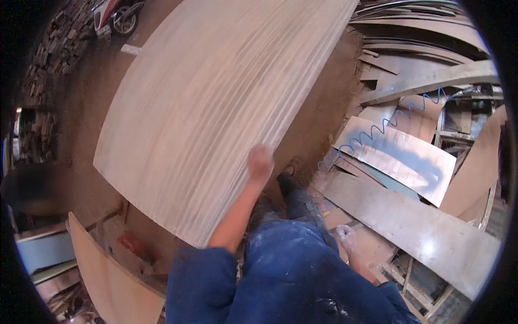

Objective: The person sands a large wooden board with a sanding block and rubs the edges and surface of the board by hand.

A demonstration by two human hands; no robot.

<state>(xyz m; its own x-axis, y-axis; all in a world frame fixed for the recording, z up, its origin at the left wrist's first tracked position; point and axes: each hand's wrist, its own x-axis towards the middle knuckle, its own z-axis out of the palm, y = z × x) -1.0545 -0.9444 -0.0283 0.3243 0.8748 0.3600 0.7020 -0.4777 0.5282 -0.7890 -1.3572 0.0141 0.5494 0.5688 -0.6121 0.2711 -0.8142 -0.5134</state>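
Note:
A large, pale plywood sheet [199,102] with streaky grain fills the middle of the head view. Over its right edge, close to my body, is my left hand [260,162]. That hand looks balled up and is blurred by motion; whatever it may hold is hidden. Low on the right, beside my hip, hangs my right hand [350,243], apart from the sheet. Its fingers look curled around something whitish at the tip, too unclear to name.
Stacked boards [410,208] and offcuts lie on the right, with a coiled blue hose [384,123] across them. A curved panel [105,264] stands at lower left. A motorbike wheel [125,22] shows at top left. Brown floor [324,97] runs between sheet and boards.

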